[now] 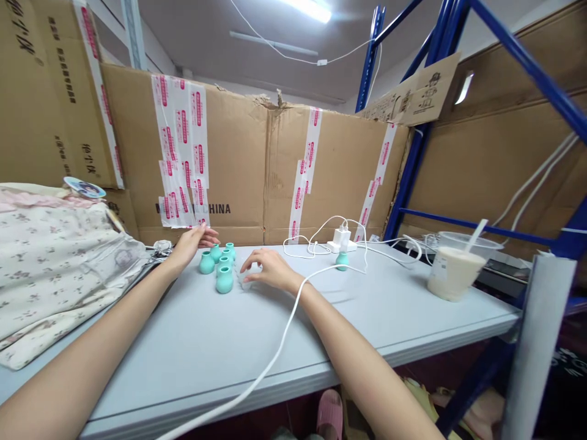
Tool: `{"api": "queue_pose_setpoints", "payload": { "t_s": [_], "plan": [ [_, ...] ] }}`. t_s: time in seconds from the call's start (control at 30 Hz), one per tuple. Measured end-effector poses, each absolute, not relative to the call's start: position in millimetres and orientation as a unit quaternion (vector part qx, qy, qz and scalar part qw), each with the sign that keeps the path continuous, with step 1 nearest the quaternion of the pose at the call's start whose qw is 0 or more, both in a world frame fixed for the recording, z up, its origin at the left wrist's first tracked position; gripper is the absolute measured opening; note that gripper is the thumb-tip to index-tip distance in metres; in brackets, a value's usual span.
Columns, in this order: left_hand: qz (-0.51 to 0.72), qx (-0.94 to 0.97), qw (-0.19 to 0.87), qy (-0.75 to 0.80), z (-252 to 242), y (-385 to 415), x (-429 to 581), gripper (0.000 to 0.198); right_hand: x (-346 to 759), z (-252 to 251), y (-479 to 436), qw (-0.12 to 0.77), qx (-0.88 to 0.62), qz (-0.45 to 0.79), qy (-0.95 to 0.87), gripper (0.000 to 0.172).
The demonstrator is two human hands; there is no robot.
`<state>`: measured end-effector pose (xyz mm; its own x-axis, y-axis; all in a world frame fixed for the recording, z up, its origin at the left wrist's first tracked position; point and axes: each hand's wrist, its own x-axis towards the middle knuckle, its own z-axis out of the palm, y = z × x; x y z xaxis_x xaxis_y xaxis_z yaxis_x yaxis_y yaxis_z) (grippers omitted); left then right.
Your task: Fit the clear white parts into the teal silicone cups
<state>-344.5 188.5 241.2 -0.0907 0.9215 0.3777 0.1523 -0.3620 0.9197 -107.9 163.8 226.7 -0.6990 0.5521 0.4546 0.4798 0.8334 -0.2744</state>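
Several small teal vase-shaped objects [219,264] stand in a cluster on the grey table [229,342]. My left hand [192,241] reaches to the far left side of the cluster, fingers stretched out and apart, touching or nearly touching the rear ones. My right hand [268,267] lies just right of the cluster, fingers curled down over something clear on the table that I cannot make out. One more teal object [342,260] stands apart to the right, attached to a white cable beside a white charger [342,239].
A white cable [275,351] runs over my right wrist toward the table's front edge. A plastic cup of pale drink with a straw [455,269] stands at the right. Floral fabric [50,256] lies at the left. Taped cardboard [257,171] walls the back; blue shelving [413,153] stands right.
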Motion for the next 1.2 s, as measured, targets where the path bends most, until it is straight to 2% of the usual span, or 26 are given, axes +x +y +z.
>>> {"api": "queue_pose_setpoints", "payload": {
  "t_s": [0.13, 0.3, 0.4, 0.47, 0.63, 0.77, 0.87, 0.93, 0.97, 1.07, 1.13, 1.2],
  "plan": [
    [0.568, 0.611, 0.315, 0.452, 240.7, 187.3, -339.9, 0.061, -106.0, 228.2, 165.5, 0.255, -0.291, 0.067, -0.92, 0.018],
    [0.536, 0.659, 0.285, 0.444, 241.8, 180.8, -330.4, 0.054, -107.1, 226.8, 166.1, 0.239, -0.303, 0.062, -0.921, 0.023],
    [0.524, 0.686, 0.263, 0.431, 246.4, 172.3, -321.4, 0.048, -105.4, 230.1, 165.7, 0.239, -0.312, 0.121, -0.911, 0.02],
    [0.515, 0.701, 0.256, 0.423, 250.4, 165.7, -314.6, 0.042, -104.0, 234.4, 165.5, 0.293, -0.313, 0.183, -0.885, 0.022],
    [0.433, 0.756, 0.258, 0.418, 252.0, 154.8, -297.6, 0.039, -107.8, 241.9, 165.2, 0.546, -0.27, 0.309, -0.73, 0.03],
    [0.401, 0.777, 0.321, 0.364, 246.0, 154.9, -290.3, 0.037, -119.0, 239.8, 165.4, 0.586, -0.247, 0.37, -0.677, 0.028],
    [0.422, 0.737, 0.371, 0.377, 248.2, 154.6, -292.3, 0.041, -119.8, 236.9, 168.4, 0.599, -0.252, 0.348, -0.676, 0.025],
    [0.462, 0.695, 0.381, 0.398, 252.2, 153.4, -296.7, 0.046, -114.4, 234.5, 170.5, 0.575, -0.316, 0.239, -0.716, 0.02],
    [0.487, 0.672, 0.384, 0.406, 253.9, 152.9, -299.2, 0.049, -111.0, 232.9, 170.9, 0.535, -0.359, 0.157, -0.748, 0.018],
    [0.544, 0.61, 0.404, 0.411, 255.9, 152.5, -305.5, 0.056, -104.1, 226.7, 168.4, 0.355, -0.426, -0.079, -0.829, 0.012],
    [0.557, 0.589, 0.423, 0.404, 254.8, 153.1, -307.2, 0.058, -105.7, 221.7, 165.1, 0.268, -0.427, -0.155, -0.85, 0.01],
    [0.556, 0.583, 0.438, 0.398, 253.5, 153.8, -306.9, 0.056, -111.1, 216.8, 162.1, 0.222, -0.431, -0.199, -0.852, 0.011]
  ]
}}
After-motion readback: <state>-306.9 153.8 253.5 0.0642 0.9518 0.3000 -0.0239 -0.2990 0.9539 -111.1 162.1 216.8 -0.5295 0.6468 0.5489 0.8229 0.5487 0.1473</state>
